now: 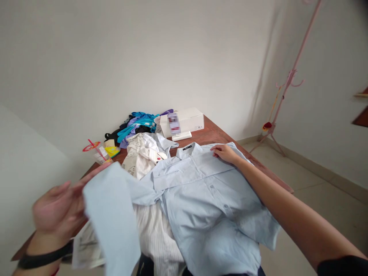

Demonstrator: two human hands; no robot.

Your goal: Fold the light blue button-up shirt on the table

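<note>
A light blue button-up shirt point(218, 199) lies front up across the near part of the table, its collar away from me. One sleeve is folded across its chest. On the left, my left hand point(59, 209) holds up the other sleeve point(110, 214); the hand is blurred, and the cloth hides part of its fingers. My right hand point(225, 153) rests on the shirt near the shoulder, fingers loosely bent and a little apart. Beneath the blue shirt, a white striped garment point(156, 230) shows.
Crumpled white clothes point(143, 149) lie beyond the shirt, with a blue and black clothes pile point(138, 126) behind them. A white box point(189, 120) stands near the wall. On the left is a plastic cup with a straw point(100, 153). A pink coat stand point(283, 99) is at right.
</note>
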